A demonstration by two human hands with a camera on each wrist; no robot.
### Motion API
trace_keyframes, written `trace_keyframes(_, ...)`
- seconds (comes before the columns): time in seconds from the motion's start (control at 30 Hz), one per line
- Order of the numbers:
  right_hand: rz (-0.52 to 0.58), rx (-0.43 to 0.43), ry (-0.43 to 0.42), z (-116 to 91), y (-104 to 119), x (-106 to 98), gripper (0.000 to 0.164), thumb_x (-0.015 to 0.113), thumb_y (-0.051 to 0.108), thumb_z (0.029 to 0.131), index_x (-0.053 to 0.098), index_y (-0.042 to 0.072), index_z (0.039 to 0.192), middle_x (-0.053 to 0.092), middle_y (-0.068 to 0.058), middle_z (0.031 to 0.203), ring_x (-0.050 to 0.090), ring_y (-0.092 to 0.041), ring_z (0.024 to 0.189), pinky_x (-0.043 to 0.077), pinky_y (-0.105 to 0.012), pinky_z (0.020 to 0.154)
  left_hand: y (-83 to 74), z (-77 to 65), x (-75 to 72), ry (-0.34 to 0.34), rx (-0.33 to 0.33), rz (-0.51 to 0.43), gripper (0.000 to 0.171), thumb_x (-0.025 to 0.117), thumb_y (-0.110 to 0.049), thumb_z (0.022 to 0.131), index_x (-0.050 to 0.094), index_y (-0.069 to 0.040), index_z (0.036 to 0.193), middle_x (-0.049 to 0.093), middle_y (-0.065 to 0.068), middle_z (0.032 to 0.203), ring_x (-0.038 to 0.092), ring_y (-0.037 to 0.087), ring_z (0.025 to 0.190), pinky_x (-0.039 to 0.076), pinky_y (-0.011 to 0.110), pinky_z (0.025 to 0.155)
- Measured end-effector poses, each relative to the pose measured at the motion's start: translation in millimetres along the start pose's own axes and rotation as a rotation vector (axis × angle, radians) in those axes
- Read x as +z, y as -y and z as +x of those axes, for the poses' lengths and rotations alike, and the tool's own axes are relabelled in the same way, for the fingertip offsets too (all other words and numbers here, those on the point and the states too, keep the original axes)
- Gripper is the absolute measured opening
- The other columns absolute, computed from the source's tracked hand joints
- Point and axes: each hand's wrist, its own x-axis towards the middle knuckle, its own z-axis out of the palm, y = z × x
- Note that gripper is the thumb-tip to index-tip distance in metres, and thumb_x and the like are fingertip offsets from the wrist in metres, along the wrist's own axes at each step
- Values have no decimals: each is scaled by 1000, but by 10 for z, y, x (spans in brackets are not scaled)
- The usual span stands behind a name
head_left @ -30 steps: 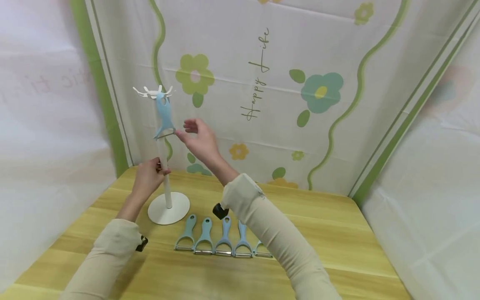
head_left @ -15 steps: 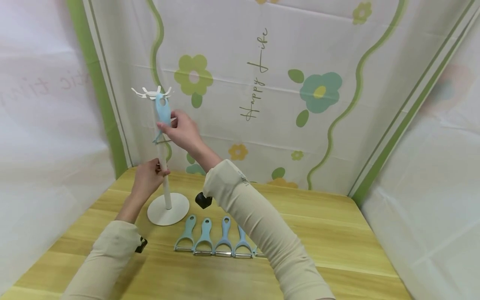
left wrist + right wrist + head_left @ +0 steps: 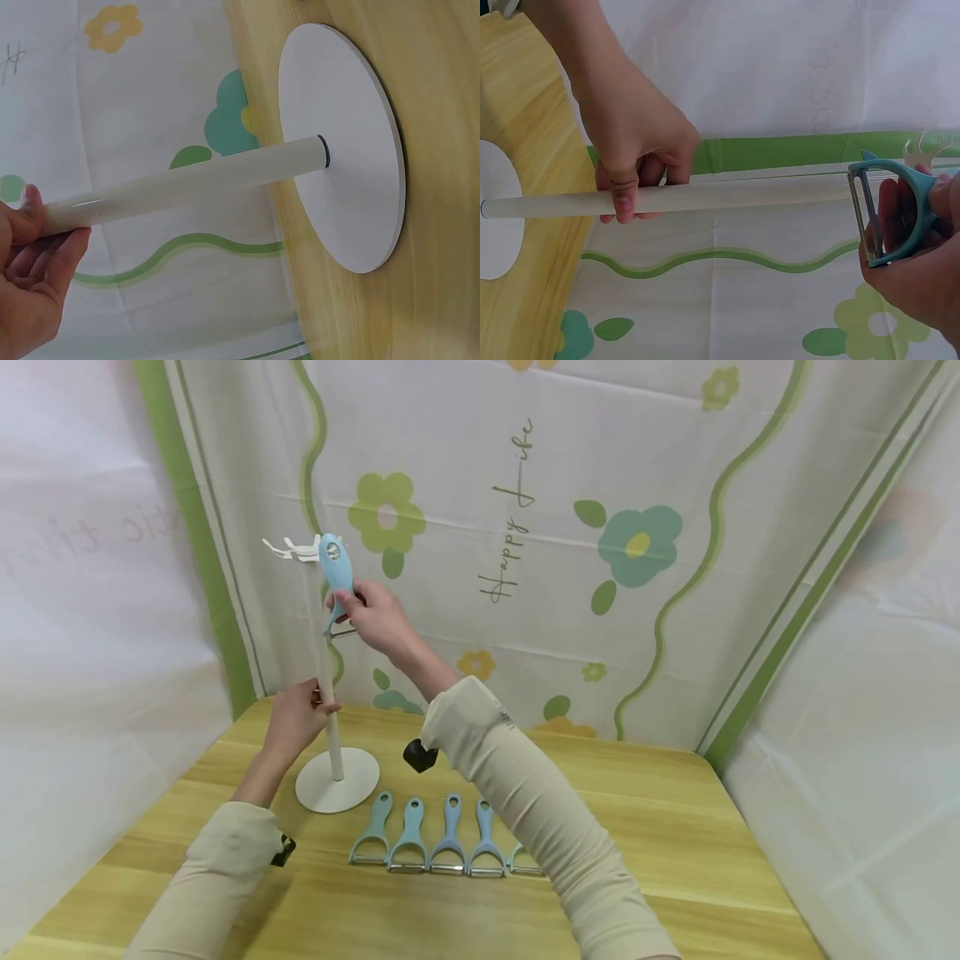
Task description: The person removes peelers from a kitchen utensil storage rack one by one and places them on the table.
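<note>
My left hand grips the white pole of an upright hook stand at mid-height, thumb on one side and fingers on the other. Up beside the stand's top, my right hand holds a light blue Y-shaped peeler around its lower handle and head. Its handle points up, and the hole at its end overlaps the white branching hooks in the head view. In the right wrist view, the metal blade of the peeler faces down the pole. The stand's round base sits flat on the table.
Several more peelers, in blue and green shades, lie in a row on the wooden table, handles away from me. My right sleeve covers part of the rightmost one. A flower-printed white curtain hangs behind the stand.
My right hand first reached toward the peeler at the hooks, then took hold of it. Now the peeler has shifted right and slightly up, away from the pole. My left hand stays put.
</note>
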Motion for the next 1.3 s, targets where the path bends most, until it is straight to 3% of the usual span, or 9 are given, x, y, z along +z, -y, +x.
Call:
trace_keyframes(0.33, 26, -35, -18, -90, -11, -152, 22, 57, 13, 101, 63, -3, 115, 70, -17, 109, 68, -20, 86, 57, -19, 79, -14, -1, -8, 14, -4, -7, 19, 72, -6, 90, 64, 10, 96, 72, 31, 95, 72, 46, 86, 59, 55, 74)
trace_keyframes(0.63, 25, 17, -72, -200, -154, -307, 15, 66, 10, 95, 63, -1, 105, 76, -19, 96, 71, -15, 75, 54, -19, 66, 43, -2, -3, 9, -10, -9, 17, 70, -5, 91, 64, 9, 97, 72, 31, 96, 72, 46, 89, 59, 56, 75)
trace_keyframes(0.97, 40, 114, -77, -429, -333, -462, 17, 66, 8, 96, 61, -3, 108, 75, -23, 100, 75, -20, 80, 46, -19, 58, 47, -11, -10, 13, 10, -4, 16, 71, -5, 90, 63, 9, 94, 72, 31, 93, 72, 47, 86, 59, 56, 74)
trace_keyframes(1.17, 79, 139, -103, -558, -426, -545, 20, 65, 4, 95, 57, -3, 113, 73, -27, 103, 76, -32, 91, 53, -20, 66, 22, -4, -7, 22, 5, -14, 16, 71, -4, 90, 63, 10, 94, 72, 32, 92, 72, 46, 85, 59, 56, 73)
trace_keyframes(1.3, 93, 174, -123, -687, -511, -615, 24, 64, 3, 96, 56, -2, 117, 74, -26, 103, 75, -32, 93, 57, -25, 71, -2, -7, -8, 29, -2, -11, 17, 72, -4, 90, 63, 10, 94, 72, 31, 92, 72, 46, 85, 60, 55, 72)
